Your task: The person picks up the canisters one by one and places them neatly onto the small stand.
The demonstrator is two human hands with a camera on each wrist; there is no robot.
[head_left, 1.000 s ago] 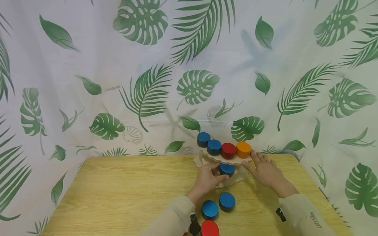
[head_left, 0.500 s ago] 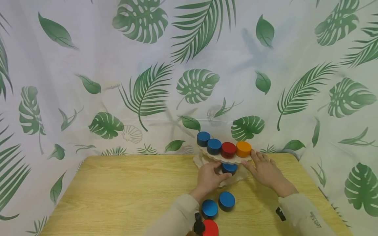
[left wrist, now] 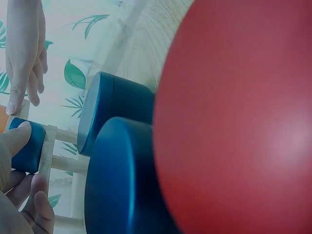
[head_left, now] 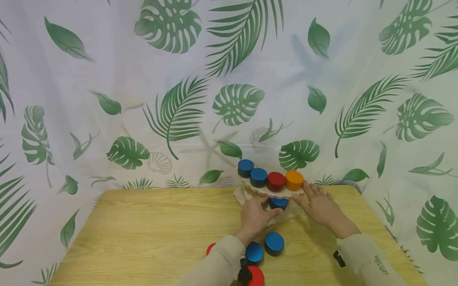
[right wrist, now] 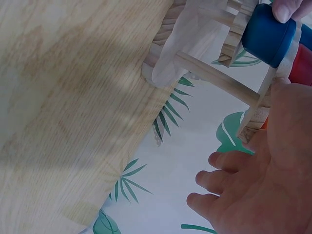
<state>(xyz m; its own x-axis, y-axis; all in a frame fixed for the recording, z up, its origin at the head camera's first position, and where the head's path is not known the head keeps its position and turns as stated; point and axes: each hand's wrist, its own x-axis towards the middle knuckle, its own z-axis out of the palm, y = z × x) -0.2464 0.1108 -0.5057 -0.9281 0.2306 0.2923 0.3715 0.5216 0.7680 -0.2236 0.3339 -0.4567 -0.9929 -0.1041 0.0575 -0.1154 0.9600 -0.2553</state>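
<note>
My left hand [head_left: 255, 217] pinches a blue round tin [head_left: 278, 203], thumb at its front, just below the top tier of a pale wooden tiered stand [head_left: 275, 194]. In the left wrist view the thumb lies on this blue tin [left wrist: 30, 148], with other fingers by the wooden step. My right hand [head_left: 323, 208] grips the right end of the top tier between thumb and forefinger, its other fingers spread. On that tier stand two blue tins [head_left: 259, 177], a dark red tin [head_left: 276, 181] and an orange tin [head_left: 294, 180]. The top tier partly hides the pinched tin.
Two more blue tins [head_left: 274, 244] stand on the wooden table [head_left: 154, 230] in front of the stand. A red tin [head_left: 256, 275] is close to the left cuff; another red round thing [head_left: 211, 248] is mostly hidden by the sleeve. A leaf-printed curtain [head_left: 229, 107] hangs behind.
My left hand has shifted slightly right with the blue tin, which sits further under the top tier. A red round thing now shows left of the sleeve. My right hand stays put.
</note>
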